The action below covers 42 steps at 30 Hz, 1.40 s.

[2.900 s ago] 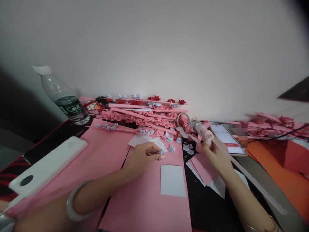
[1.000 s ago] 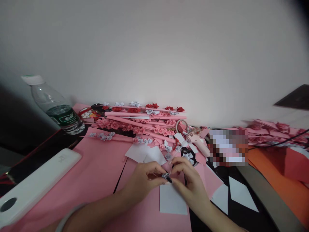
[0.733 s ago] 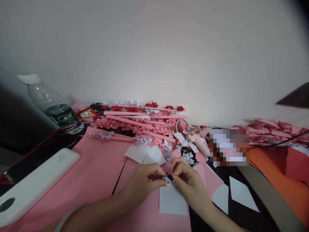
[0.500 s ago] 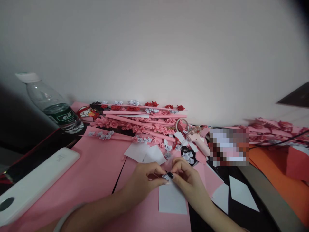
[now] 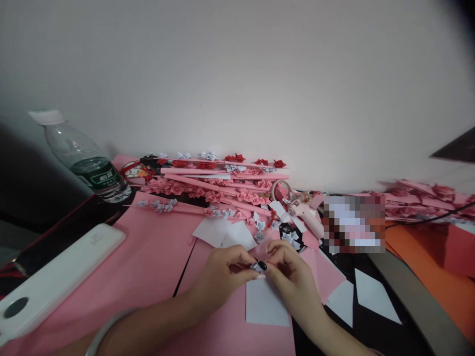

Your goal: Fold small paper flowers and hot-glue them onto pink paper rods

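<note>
Between my fingertips is a small white folded paper flower, mostly covered by them. My left hand pinches it from the left side. From the right, my right hand grips it too, with a dark thumbnail against the paper. Under both hands lies a white paper square on a large pink sheet. Just beyond the fingers, finished white paper flowers sit on the dark table.
Pink paper stems with red, white and pink flowers pile along the wall. A pink glue gun and a tape roll lie behind my hands. A water bottle and a long white device are at left; orange paper lies right.
The whole view has shifted slightly. Both hands stay together around the white paper flower, with only small finger movements.
</note>
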### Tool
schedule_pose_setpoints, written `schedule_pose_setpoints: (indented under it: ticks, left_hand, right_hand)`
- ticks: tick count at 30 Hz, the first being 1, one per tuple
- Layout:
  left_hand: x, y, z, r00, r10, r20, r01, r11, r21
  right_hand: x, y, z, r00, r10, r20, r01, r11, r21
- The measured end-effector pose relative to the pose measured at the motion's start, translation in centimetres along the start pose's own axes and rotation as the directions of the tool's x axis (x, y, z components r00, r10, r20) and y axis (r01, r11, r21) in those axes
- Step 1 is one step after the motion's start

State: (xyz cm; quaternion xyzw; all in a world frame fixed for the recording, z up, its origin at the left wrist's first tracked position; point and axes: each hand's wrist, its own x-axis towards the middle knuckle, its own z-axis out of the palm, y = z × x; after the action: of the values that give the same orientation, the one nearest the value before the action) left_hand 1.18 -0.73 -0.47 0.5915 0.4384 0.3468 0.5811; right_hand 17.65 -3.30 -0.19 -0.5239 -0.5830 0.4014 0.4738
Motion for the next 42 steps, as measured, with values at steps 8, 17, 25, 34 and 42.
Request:
schedule_pose_setpoints:
  ticks: [8, 17, 25, 34, 42]
  left_hand:
    - [0.1, 0.1, 0.1, 0.999, -0.039, 0.026, 0.039, 0.999, -0.005]
    - [0.2, -0.4, -0.2, 0.998, 0.005, 0.070, -0.010, 0.998, 0.068]
    - [0.5, -0.5, -0.5, 0.996, -0.008, 0.093, 0.001, 0.998, 0.068]
    - [0.7, -0.1, -0.8, 0.990, -0.018, 0.138, 0.015, 1.000, 0.023]
    - [0.5, 0.4, -0.9, 0.990, 0.015, 0.141, -0.013, 1.000, -0.018]
  right_hand:
    - [0.6, -0.6, -0.3, 0.984, 0.126, 0.125, -0.142, 0.982, 0.123]
    - [0.5, -0.1, -0.5, 0.886, 0.317, 0.339, -0.414, 0.871, 0.266]
    - [0.5, 0.1, -0.3, 0.871, 0.346, 0.350, -0.453, 0.841, 0.297]
    - [0.2, 0.7, -0.5, 0.815, 0.339, 0.471, -0.528, 0.768, 0.363]
    - [0.4, 0.2, -0.5, 0.803, 0.358, 0.476, -0.564, 0.714, 0.415]
